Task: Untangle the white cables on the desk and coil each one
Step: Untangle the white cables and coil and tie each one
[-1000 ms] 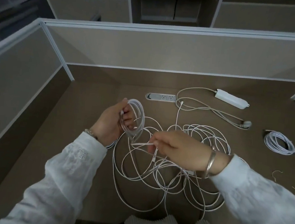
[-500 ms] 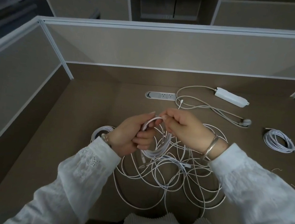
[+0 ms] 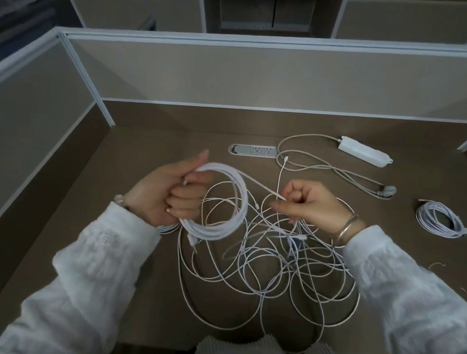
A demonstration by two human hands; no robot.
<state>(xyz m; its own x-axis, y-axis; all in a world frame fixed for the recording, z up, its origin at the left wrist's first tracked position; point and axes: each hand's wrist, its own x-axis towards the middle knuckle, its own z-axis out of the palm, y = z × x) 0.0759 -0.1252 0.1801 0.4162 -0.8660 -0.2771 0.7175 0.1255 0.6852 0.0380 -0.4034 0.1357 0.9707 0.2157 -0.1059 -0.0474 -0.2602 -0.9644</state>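
The left hand [image 3: 168, 193] grips a coil [image 3: 218, 203] of white cable, fingers curled through its loops. 1 strand runs from the coil to the right hand [image 3: 306, 205], which pinches it, the other fingers curled in. Below and between both hands lies the tangle [image 3: 272, 265] on the desk [image 3: 134, 267]. The cable looks light, limp and springy, so loops likely slip unless held at their crossing. Right of the right hand sits 1 finished coil [image 3: 440, 220].
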